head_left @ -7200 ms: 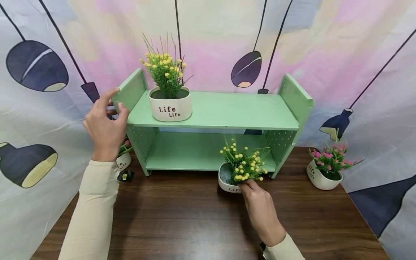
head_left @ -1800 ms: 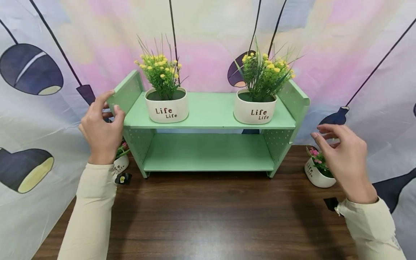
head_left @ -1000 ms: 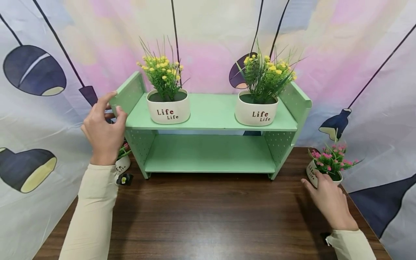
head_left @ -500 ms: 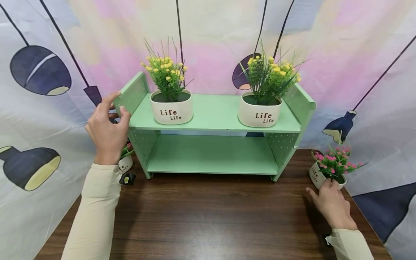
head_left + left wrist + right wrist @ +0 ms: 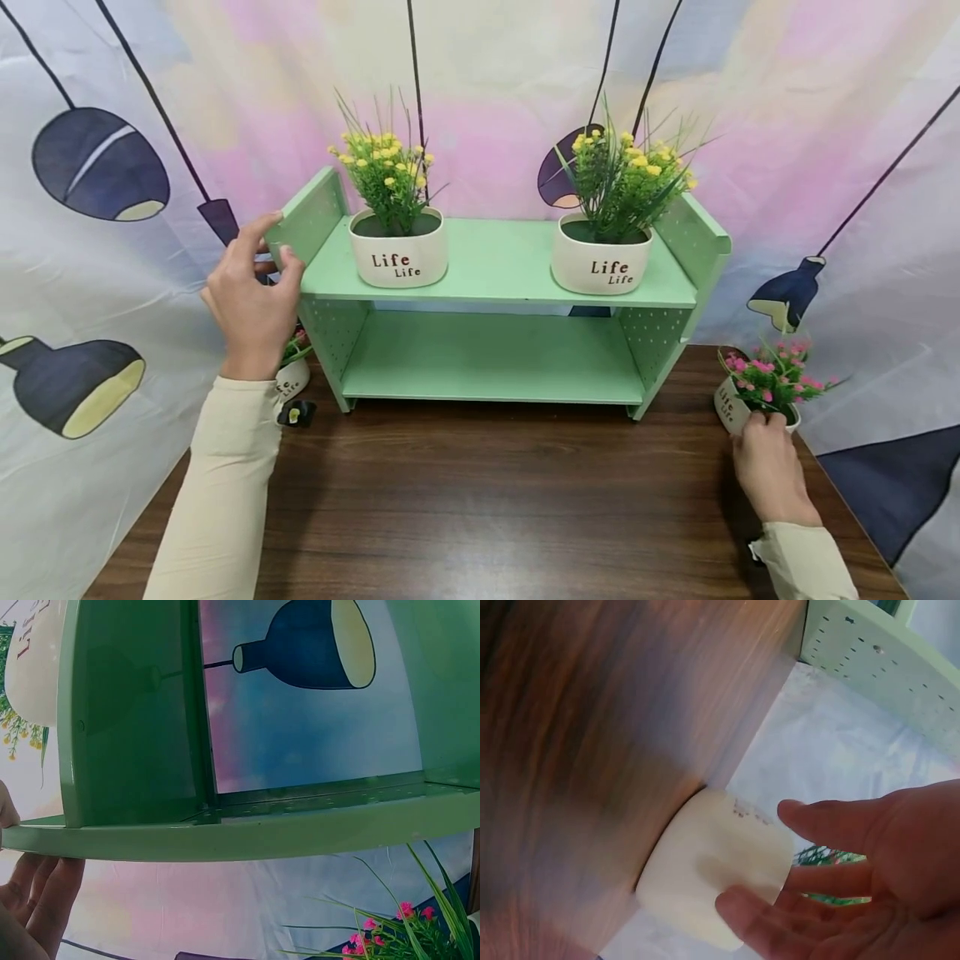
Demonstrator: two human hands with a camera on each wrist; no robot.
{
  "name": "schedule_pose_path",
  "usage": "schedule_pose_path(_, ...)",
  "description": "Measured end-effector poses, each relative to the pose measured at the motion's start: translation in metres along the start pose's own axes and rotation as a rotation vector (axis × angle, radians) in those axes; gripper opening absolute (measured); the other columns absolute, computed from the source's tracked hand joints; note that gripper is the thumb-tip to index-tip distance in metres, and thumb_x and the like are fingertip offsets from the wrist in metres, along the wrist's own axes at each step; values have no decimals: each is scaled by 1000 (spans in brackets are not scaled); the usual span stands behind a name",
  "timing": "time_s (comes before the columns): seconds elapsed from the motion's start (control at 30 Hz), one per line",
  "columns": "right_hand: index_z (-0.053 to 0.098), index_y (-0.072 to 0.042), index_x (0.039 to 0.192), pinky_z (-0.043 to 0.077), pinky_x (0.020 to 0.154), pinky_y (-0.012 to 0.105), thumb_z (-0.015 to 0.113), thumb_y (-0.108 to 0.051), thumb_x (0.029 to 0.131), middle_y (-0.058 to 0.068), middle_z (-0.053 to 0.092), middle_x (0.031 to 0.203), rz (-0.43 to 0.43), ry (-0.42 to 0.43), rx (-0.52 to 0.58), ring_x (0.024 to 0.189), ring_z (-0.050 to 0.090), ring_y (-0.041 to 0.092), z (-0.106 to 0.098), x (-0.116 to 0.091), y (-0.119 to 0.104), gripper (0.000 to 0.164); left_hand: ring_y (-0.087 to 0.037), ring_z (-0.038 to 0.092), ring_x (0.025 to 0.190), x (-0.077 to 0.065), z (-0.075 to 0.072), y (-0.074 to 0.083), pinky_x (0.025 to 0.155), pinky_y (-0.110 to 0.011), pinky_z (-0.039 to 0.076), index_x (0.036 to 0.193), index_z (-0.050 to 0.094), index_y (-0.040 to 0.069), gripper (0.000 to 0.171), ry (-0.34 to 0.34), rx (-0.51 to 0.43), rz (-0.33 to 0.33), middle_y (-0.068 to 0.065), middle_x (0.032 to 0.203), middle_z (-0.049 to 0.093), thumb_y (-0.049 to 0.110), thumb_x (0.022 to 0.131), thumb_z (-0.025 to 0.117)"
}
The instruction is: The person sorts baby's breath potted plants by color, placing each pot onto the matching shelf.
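Observation:
My left hand [image 5: 257, 300] grips the left side panel of a green two-tier shelf [image 5: 487, 283]; in the left wrist view the thumb lies on one side and curled fingers [image 5: 58, 896] on the other. At the table's right edge, my right hand [image 5: 772, 467] holds the rim of a white flower pot [image 5: 731, 406] with pink flowers [image 5: 772, 371]. In the right wrist view some fingers reach behind the rim, one fingertip lies before the pot [image 5: 705, 862], and the thumb is by its side. The pot stands on the table.
Two white "Life" pots, a left one [image 5: 397, 260] and a right one [image 5: 600, 265], with yellow flowers stand on the upper tier. Another pink-flowered pot [image 5: 294, 379] is partly hidden behind my left wrist. A printed curtain [image 5: 480, 100] hangs behind the brown table [image 5: 480, 500].
The second yellow-flowered pot went from the table in my right hand to the upper tier's right end. That hand then let go, moved down right to the pink-flowered pot and closed on its rim.

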State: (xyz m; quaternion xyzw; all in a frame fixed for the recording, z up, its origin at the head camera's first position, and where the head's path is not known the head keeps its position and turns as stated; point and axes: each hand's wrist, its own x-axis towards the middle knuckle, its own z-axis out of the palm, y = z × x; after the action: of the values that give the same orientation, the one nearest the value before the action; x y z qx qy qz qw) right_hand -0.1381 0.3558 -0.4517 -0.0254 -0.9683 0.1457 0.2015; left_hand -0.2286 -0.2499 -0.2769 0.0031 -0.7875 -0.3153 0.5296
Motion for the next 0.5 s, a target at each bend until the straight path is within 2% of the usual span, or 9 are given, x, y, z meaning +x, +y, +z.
schedule_pose_path(0.1,51,26,95,45,54,66,67,12,88,45,45,91,-44,29,6,61,54,55,-1,-2,4,22,-39,78,84,0,0,0,67,-29,29,132,75,28,39,8,-1,-3,-14,109,79,17,96,64)
schedule_pose_path(0.23,56,25,99,45,56,66,69,11,89,45,49,98,-59,27,34,67,56,56,-3,-4,8,21,-39,78,84,0,0,0,67,-30,30,132,75,29,39,12,-2,-3,-14,110,79,17,96,64)
schedule_pose_path(0.37,60,26,107,48,69,70,72,8,90,47,52,112,-61,-16,64,90,58,64,-3,-2,11,27,-40,78,84,0,1,1,68,-30,30,132,75,29,39,13,1,-7,-14,109,79,17,96,63)
schedule_pose_path(0.5,63,25,112,46,83,74,71,4,93,52,48,127,-66,-70,84,113,52,69,-4,0,15,29,-39,78,84,-1,1,1,67,-29,29,132,75,30,39,12,4,-10,-14,109,79,18,96,63)
